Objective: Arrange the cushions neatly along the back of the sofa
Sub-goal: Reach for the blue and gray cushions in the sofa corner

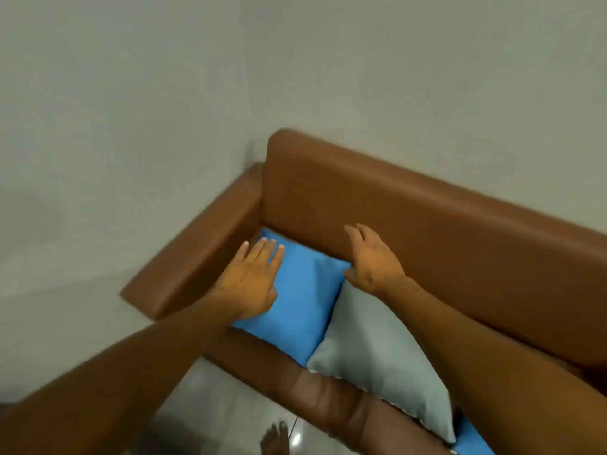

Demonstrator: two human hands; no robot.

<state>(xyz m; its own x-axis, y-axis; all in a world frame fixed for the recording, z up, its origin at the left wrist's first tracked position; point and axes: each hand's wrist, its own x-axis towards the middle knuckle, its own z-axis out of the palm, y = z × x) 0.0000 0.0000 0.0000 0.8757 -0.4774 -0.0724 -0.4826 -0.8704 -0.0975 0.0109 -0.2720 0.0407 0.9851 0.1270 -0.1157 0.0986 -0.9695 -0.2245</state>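
Under the flat, open left hand, blue cushion; open right hand atop grey cushion.

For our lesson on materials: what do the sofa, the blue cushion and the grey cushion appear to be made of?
Sofa: looks like brown leather or faux leather, smooth with a soft sheen and puffed creases along the front; which of the two cannot be told.
Blue cushion: seemingly woven fabric, matte and slightly wrinkled.
Grey cushion: also matte cloth, perhaps a softer weave, with no shine.
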